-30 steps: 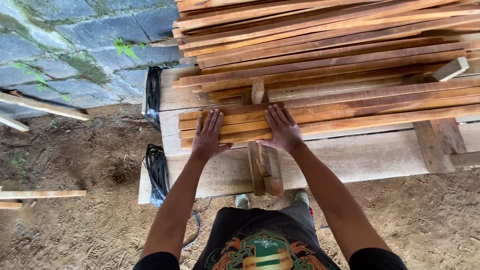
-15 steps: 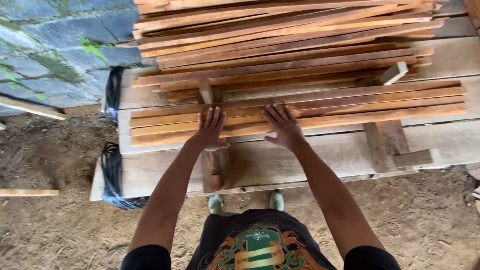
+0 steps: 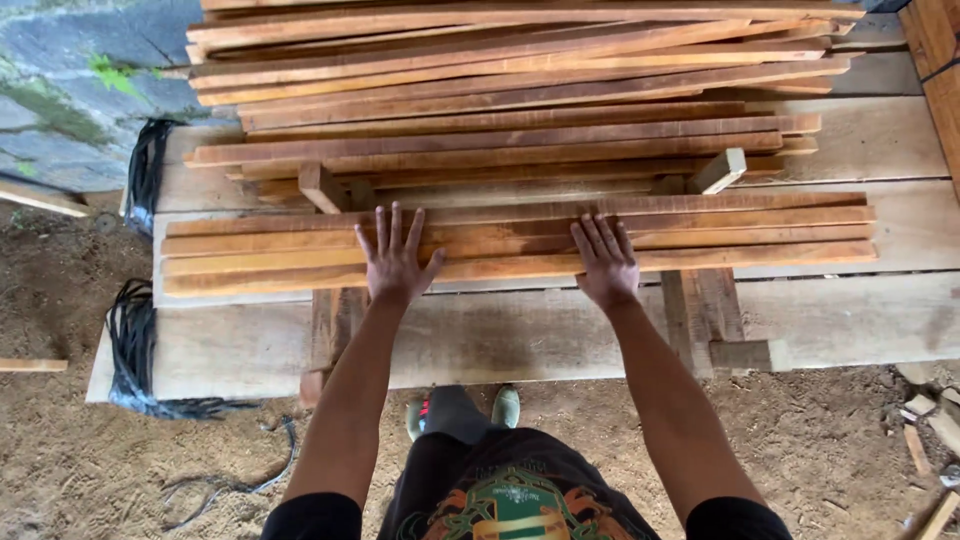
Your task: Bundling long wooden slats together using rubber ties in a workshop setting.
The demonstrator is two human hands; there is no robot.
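Workbench point(image 3: 560, 340): I see broad pale planks laid side by side as a flat top, running across the whole view; its near edge lies just ahead of my legs.

Rear stack point(image 3: 520, 90): a deep pile of long reddish wooden strips, lying lengthwise left to right on the far part of the bench, well beyond my fingertips.

Front row of strips point(image 3: 720, 232): four or so long strips laid flat and edge to edge on the bench, nearer to me than the rear stack and apart from it. This is the wood under my hands; it extends past both of them, left and right.

Black cable point(image 3: 135, 350): coiled on the dirt ground at the left end of the bench, away from both hands.

Cross blocks point(image 3: 715, 172): short offcuts standing between the front row and the rear stack, one to the left and one to the right, just beyond my hands.

Left hand point(image 3: 393, 262): flat and open, fingers spread, palm down on the front row, left of its middle. It presses on the strips and closes round nothing.

Right hand point(image 3: 603, 262): likewise open, fingers straight and close together, palm resting on the same strips right of the middle. Nothing is clasped.

Gap between hands: bare strip surface shows between the two palms.
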